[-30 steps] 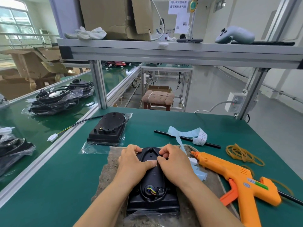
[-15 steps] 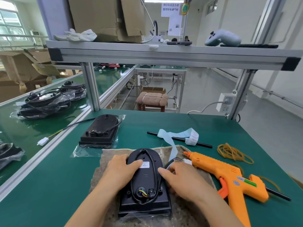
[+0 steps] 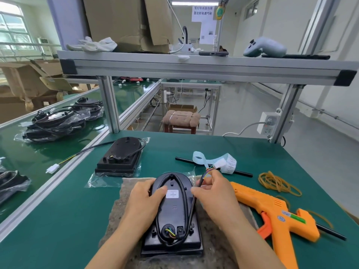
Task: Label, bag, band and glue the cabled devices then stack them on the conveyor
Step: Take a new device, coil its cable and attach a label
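A black oval device (image 3: 172,214) lies face down on a brown mat (image 3: 116,216) in front of me, with a small white label (image 3: 172,193) on its back. Its black cable (image 3: 191,208) loops around the housing. My left hand (image 3: 143,199) holds the device's left side, thumb on its back. My right hand (image 3: 213,193) pinches the cable's free end, lifting the white connector (image 3: 220,164) above the table. An orange glue gun (image 3: 272,212) lies to the right. Rubber bands (image 3: 275,182) sit beyond it. A label strip (image 3: 215,161) lies behind.
A second black device (image 3: 120,156) in a clear bag lies at the back left, its cable reaching over the rail. Bagged devices (image 3: 56,123) are stacked on the green conveyor (image 3: 29,158) at left. A black rod (image 3: 242,173) lies across the table.
Both hands pressed the label on a second ago. My right hand has since gone to the cable and lifted its connector end up and back. The left hand slid to the device's left side.
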A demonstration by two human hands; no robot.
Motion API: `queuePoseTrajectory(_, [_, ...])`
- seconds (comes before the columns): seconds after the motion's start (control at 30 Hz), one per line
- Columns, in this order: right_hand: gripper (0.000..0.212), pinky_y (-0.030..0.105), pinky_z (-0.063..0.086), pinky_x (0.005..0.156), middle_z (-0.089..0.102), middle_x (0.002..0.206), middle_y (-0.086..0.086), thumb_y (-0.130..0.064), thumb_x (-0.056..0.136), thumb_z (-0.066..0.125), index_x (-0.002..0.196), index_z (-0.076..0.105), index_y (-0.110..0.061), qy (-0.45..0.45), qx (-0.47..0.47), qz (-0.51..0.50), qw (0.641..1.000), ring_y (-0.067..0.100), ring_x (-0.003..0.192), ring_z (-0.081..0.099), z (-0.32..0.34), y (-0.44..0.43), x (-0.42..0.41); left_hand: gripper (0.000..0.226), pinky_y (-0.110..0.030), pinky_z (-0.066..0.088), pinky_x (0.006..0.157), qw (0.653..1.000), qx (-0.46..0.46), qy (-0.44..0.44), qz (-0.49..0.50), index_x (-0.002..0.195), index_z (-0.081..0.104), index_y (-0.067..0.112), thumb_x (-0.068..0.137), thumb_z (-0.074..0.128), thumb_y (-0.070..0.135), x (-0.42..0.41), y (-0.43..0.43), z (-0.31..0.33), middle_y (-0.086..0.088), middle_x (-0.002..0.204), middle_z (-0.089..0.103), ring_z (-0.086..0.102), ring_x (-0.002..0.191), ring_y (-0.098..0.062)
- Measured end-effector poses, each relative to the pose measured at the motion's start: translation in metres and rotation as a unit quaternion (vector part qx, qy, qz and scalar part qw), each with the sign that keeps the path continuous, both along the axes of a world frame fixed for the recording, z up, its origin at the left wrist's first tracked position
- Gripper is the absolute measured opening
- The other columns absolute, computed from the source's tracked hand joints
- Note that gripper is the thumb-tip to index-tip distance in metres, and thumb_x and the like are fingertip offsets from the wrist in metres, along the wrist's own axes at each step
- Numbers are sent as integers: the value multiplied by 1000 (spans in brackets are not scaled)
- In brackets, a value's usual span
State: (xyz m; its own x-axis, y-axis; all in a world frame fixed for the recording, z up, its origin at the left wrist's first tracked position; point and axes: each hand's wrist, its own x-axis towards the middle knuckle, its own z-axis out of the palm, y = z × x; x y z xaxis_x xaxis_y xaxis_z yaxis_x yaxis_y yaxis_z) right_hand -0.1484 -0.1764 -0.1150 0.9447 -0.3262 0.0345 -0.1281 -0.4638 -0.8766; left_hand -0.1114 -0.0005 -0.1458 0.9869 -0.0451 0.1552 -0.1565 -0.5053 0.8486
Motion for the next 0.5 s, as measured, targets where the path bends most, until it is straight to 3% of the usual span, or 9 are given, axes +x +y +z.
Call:
queuePoseTrajectory(0.07, [19,32,50,67,56,64,-12,-23,93,62,83,47,-16,5,20,-8,1000,12,64,53,0,2,8,21,-39,56,73,999,18,34,-7,81,69,18,91,59,34,2,1,-1,0,80,71,67,74,-13])
queuePoseTrajectory(0.17, [18,44,53,85,61,83,6,-20,103,44,95,56,-8,40,-13,9,999,30,83,64,1,1,18,25,-41,57,76,996,57,67,-13,84,70,18,91,57,38,6,3,-1,1,80,72,69,76,-15])
queuePoseTrajectory(0.27, [27,36,49,76,63,92,10,-7,103,37,116,60,1,72,-29,75,994,27,81,61,6,2,27,17,-35,51,89,994,110,16,2,97,71,27,88,61,37,8,-1,-2,5,98,67,61,98,-14])
queuePoseTrajectory(0.33, [23,38,47,78,67,100,14,-6,102,40,108,62,0,73,-128,118,982,32,92,61,6,6,34,27,-32,41,96,989,144,-7,32,112,66,29,87,63,41,7,-4,-1,6,110,55,49,113,-15])
queuePoseTrajectory(0.4, [17,36,39,69,62,85,9,-12,99,49,87,60,-6,50,-234,126,963,28,82,56,5,11,36,36,-33,40,97,987,155,-8,48,120,62,27,87,64,43,6,-5,-1,6,110,50,46,116,-16])
queuePoseTrajectory(0.5, [25,36,40,70,65,79,8,-29,90,66,79,64,-6,0,-264,84,961,25,77,56,1,14,35,39,-34,41,97,988,147,-10,53,122,59,27,87,64,44,4,-6,-3,9,109,47,49,115,-16])
